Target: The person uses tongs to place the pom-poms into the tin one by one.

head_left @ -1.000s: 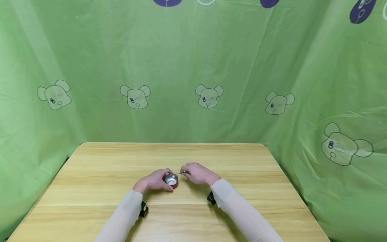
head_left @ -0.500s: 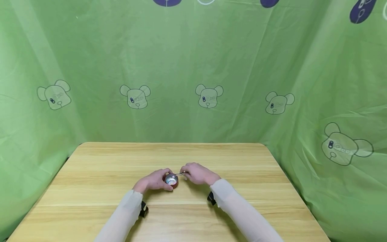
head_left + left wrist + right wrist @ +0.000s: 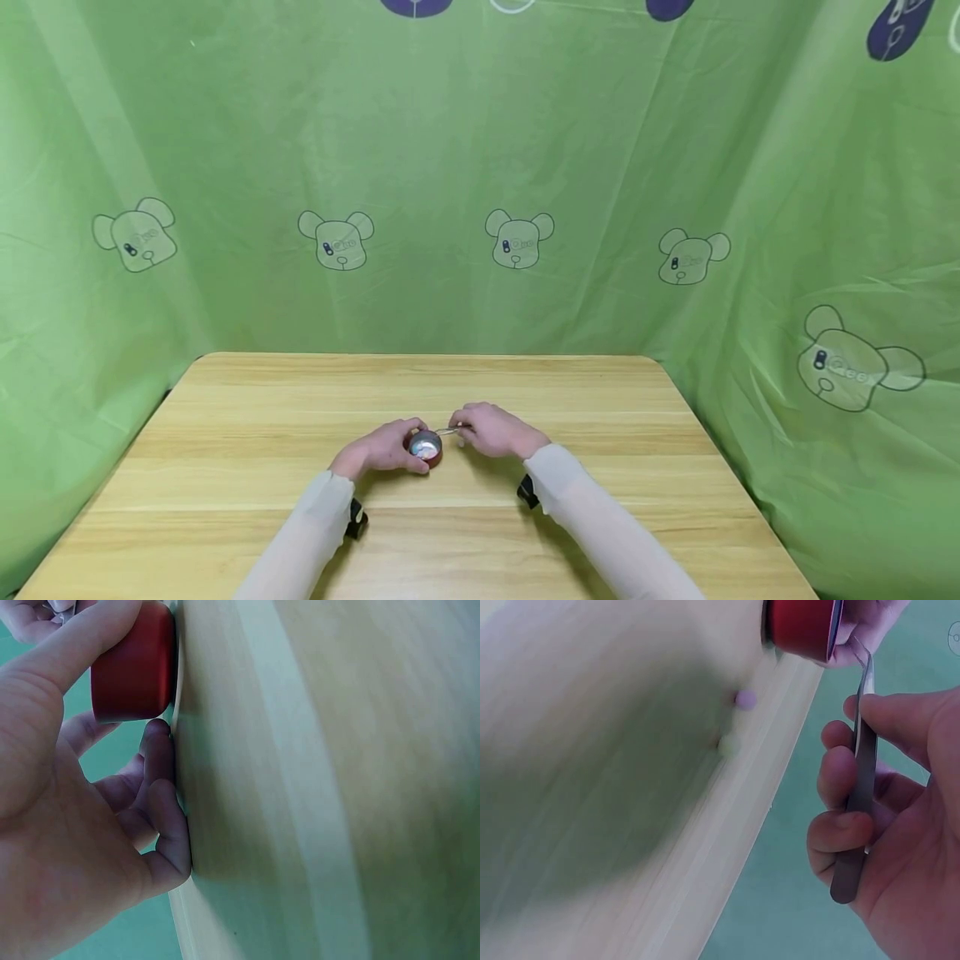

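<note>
A small round red container (image 3: 425, 447) with a shiny inside stands on the wooden table (image 3: 225, 467) near its middle. My left hand (image 3: 384, 448) grips it from the left; thumb and fingers wrap its red wall (image 3: 135, 667). My right hand (image 3: 491, 431) holds metal tweezers (image 3: 860, 765) just right of the container, and their tips reach over its rim (image 3: 832, 630). Two tiny beads, one pale purple (image 3: 745, 699) and one pale green (image 3: 727, 745), lie on the table beside the container in the right wrist view.
Green cloth with bear prints (image 3: 517, 237) hangs behind and on both sides of the table. Black wrist-camera mounts (image 3: 355, 518) sit under both sleeves. Bare wood stretches around the hands to the rounded far corners.
</note>
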Demonstrator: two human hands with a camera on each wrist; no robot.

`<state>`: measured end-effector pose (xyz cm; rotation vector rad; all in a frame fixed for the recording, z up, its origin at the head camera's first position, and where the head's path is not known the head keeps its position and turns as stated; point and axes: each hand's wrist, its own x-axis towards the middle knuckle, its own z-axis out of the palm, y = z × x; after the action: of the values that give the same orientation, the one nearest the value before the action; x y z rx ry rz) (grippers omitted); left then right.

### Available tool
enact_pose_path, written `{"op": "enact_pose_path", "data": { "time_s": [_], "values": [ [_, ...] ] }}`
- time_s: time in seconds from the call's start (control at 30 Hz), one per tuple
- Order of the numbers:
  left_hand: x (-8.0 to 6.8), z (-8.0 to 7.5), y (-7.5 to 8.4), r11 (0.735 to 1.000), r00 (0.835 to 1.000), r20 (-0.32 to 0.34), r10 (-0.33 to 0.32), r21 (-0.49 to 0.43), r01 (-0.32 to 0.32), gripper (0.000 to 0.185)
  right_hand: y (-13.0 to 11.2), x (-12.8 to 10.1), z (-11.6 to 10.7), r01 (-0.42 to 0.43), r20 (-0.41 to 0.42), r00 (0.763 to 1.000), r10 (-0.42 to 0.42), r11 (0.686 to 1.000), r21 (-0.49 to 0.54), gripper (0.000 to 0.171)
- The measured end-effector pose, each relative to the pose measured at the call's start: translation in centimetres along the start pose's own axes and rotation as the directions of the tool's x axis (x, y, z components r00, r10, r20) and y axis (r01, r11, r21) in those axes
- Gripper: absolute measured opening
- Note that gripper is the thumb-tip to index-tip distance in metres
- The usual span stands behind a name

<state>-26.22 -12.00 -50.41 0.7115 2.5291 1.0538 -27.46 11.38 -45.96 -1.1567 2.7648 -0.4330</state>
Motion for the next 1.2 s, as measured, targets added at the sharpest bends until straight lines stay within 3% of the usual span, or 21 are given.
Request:
{"op": "enact_pose_path", "data": {
  "time_s": [0.27, 0.8, 1.2],
  "values": [
    [0.0, 0.1, 0.0, 1.000, 1.000, -0.002, -0.012, 0.000, 0.012, 0.049, 1.2, -1.0, -0.4, -0.009, -0.028, 1.000, 0.008, 0.999, -0.037, 0.016],
    [-0.2, 0.0, 0.3, 1.000, 1.000, 0.001, -0.015, -0.021, 0.015, 0.047, 3.7, -3.2, -0.3, -0.097, -0.012, 0.995, 0.097, 0.995, -0.008, 0.016],
    [-0.3, 0.0, 0.6, 1.000, 1.000, 0.006, -0.009, -0.010, 0.009, 0.048, 4.4, -3.7, 0.1, -0.085, 0.002, 0.996, 0.085, 0.996, -0.029, 0.014]
  ]
}}
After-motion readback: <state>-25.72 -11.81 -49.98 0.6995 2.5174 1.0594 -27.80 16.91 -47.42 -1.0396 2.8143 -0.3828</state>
